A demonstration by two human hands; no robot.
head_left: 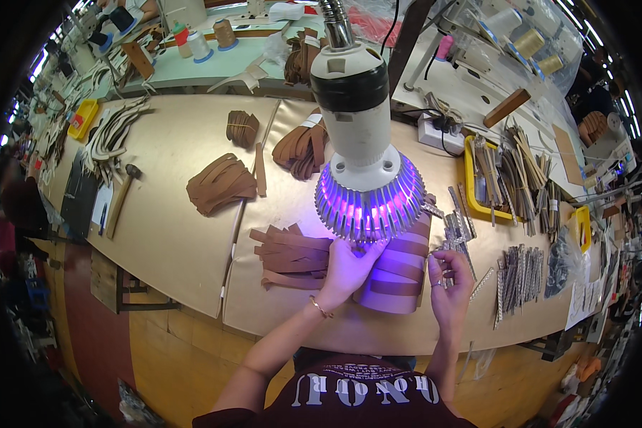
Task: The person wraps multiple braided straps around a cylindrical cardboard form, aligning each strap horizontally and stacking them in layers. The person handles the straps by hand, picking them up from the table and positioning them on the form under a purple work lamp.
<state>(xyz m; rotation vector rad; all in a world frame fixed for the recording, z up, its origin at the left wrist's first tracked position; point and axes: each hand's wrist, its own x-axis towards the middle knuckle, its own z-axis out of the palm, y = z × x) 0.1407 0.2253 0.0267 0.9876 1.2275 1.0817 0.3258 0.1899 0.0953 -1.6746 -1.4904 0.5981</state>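
A lamp [367, 192] with a ribbed silver head glows purple in front of me and covers part of the work beneath it. Under it lies a rounded, light-coloured form [389, 302] with several brown strips [395, 288] across it. My left hand [346, 271] reaches to the form's left side, beneath the lamp's rim; its fingertips are hidden. At the form's right edge, my right hand [451, 282] has curled fingers, thumb and forefinger pinched together; whatever they hold is too small to make out. A loose pile of brown strips [292, 257] lies left of my left hand.
Silver patterned strips [519, 278] lie to the right, near a yellow tray [478, 203] of thin strips. Bundled brown strips [221, 184] and a hammer [121, 196] are on the left. A white power strip [439, 133] with cables sits behind.
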